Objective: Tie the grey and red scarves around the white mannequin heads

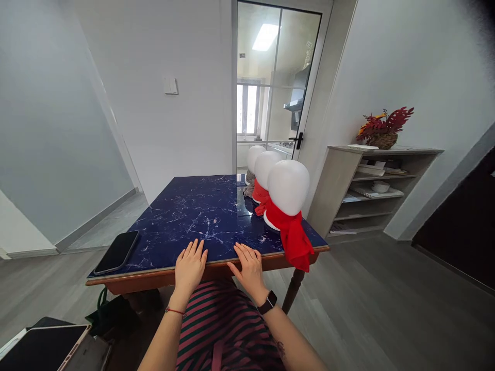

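My left hand [191,264] lies flat on the front edge of the table [181,206], fingers stretched out, with nothing in it. Beside it, my right hand [248,267] rests on the same edge, its thumb spread from the fingers, also holding nothing. On the table's right side stand three white mannequin heads in a row. The nearest white head [289,186] has a red cloth [296,239] around its base, hanging over the edge. Behind it, the middle head [266,167] has a red cloth [260,193]; the farthest head [256,157] has a grey-brown cloth [249,186].
A black phone [117,251] lies at the table's left front corner. At lower left, a tablet [46,348] sits on a pile of things. A shelf unit [342,178] with a basket of red leaves [384,139] stands right of the glass door [257,67].
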A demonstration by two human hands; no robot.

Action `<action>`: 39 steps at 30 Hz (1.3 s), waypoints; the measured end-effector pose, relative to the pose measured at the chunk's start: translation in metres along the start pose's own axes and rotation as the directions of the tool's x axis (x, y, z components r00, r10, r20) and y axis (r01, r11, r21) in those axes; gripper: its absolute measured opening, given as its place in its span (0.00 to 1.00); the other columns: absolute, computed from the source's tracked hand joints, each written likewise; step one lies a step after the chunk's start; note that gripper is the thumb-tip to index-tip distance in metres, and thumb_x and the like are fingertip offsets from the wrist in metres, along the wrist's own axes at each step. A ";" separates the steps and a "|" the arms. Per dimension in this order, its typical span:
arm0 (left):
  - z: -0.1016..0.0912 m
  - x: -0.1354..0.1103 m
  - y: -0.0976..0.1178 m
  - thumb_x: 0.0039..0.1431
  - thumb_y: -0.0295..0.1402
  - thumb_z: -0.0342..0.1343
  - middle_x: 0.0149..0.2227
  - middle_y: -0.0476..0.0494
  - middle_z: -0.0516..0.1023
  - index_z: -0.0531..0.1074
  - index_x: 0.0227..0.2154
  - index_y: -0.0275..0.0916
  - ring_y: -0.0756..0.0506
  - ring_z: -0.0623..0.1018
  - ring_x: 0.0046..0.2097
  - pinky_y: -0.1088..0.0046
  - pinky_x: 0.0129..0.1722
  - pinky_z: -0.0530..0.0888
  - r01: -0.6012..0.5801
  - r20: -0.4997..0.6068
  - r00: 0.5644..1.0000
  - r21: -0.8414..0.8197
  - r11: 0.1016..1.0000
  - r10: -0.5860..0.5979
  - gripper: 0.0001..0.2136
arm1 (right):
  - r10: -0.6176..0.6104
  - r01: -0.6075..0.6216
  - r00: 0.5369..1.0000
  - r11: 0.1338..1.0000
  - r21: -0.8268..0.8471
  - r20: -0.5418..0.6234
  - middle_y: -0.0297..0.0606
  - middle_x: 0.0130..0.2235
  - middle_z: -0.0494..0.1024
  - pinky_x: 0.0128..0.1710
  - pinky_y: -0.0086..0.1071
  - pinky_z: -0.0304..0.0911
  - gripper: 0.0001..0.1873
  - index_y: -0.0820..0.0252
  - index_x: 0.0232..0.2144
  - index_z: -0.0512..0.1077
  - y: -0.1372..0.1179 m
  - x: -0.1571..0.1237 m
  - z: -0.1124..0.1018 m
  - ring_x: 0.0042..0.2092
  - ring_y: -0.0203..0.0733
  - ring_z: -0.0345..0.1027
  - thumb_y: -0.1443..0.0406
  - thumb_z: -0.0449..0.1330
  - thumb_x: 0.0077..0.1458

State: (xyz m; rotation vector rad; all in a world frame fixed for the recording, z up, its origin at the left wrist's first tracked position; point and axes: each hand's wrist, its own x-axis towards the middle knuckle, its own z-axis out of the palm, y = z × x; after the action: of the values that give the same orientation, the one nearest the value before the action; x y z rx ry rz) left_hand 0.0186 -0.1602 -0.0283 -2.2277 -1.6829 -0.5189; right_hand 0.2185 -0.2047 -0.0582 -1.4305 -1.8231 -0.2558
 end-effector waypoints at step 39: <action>-0.020 0.064 0.061 0.61 0.35 0.45 0.51 0.36 0.74 0.63 0.54 0.33 0.42 0.73 0.51 0.66 0.51 0.67 -0.051 0.224 0.964 -0.368 0.928 0.142 0.20 | 0.603 -0.555 0.628 0.790 0.260 -0.492 0.46 0.39 0.74 0.40 0.38 0.62 0.21 0.64 0.38 0.70 0.201 0.032 -0.115 0.40 0.45 0.67 0.53 0.50 0.54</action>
State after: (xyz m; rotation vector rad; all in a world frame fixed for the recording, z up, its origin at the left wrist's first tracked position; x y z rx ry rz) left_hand 0.0910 -0.1308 0.0179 -2.7251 -1.6909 -0.5851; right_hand 0.4482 -0.1799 -0.0193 -1.5961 -0.8224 -0.2221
